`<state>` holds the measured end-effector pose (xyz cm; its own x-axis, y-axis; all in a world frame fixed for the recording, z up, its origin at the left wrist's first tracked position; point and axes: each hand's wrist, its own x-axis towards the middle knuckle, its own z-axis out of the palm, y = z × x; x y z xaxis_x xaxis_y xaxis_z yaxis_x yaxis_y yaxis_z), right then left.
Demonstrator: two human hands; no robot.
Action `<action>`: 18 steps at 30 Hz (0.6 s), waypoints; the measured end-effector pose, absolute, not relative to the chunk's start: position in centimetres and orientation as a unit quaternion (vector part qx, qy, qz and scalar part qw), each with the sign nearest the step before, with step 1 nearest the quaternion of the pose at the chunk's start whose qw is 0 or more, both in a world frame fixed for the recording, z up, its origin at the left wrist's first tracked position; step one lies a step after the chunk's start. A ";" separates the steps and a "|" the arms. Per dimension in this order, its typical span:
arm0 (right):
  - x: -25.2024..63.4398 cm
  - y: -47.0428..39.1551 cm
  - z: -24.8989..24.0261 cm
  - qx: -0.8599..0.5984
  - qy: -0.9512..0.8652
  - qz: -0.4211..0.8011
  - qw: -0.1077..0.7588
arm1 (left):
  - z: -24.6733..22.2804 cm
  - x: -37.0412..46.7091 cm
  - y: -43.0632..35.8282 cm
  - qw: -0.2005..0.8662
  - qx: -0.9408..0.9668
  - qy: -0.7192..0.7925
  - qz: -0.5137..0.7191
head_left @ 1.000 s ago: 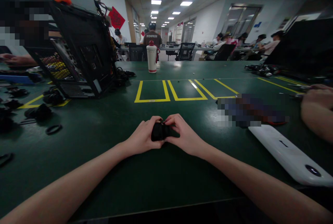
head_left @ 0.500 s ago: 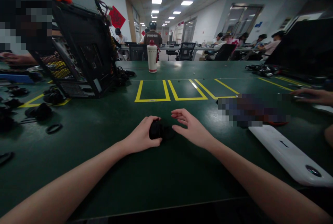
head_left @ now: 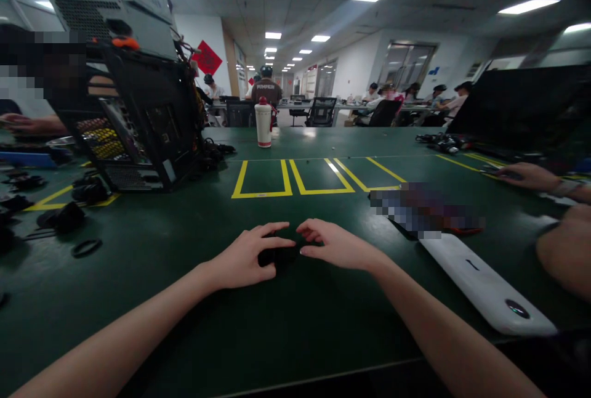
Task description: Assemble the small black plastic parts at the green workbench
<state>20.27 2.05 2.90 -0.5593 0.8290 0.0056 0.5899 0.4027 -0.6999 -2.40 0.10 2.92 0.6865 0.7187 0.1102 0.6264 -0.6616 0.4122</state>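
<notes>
Nearest the camera, straight in front of the white cup (head_left: 263,127) and well short of it, the left hand (head_left: 242,256) lies low over the green bench (head_left: 286,336), its fingers spread and the thumb set apart below them. Under that hand is a small black object (head_left: 266,256), mostly covered and so dark against the bench that its outline is lost; it may be a rounded piece, and I cannot tell whether the fingers touch it. The right hand (head_left: 339,244) is just beside, fingers loosely bent, thumb apart from them, the fingertips near those of the left. To the right of the cup and nearer than it, a long white device (head_left: 480,281) with a dark round window lies with its far end against a pixelated patch (head_left: 425,207) that masks whatever is there. A black ring (head_left: 87,254) lies left of the cup, also nearer. Yellow tape outlines (head_left: 261,195) mark the bench just before the cup. Left of the cup stands an open computer case (head_left: 166,133), its inside dim; far right of it, another person's hand (head_left: 529,176) reaches in, partly blurred. Beyond the cup, a person in a brown shirt (head_left: 266,91) is cut off by chairs.
</notes>
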 end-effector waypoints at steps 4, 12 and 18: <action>20.2 1.9 3.0 -0.422 -0.836 0.308 0.167 | 3.7 -1.6 0.0 0.153 0.910 0.368 0.114; 20.4 1.8 3.4 -0.432 -0.837 0.287 0.175 | 5.3 0.7 0.0 0.054 0.939 0.340 0.007; 20.7 2.0 3.5 -0.440 -0.826 0.302 0.183 | 5.2 1.4 0.1 0.033 0.938 0.344 -0.012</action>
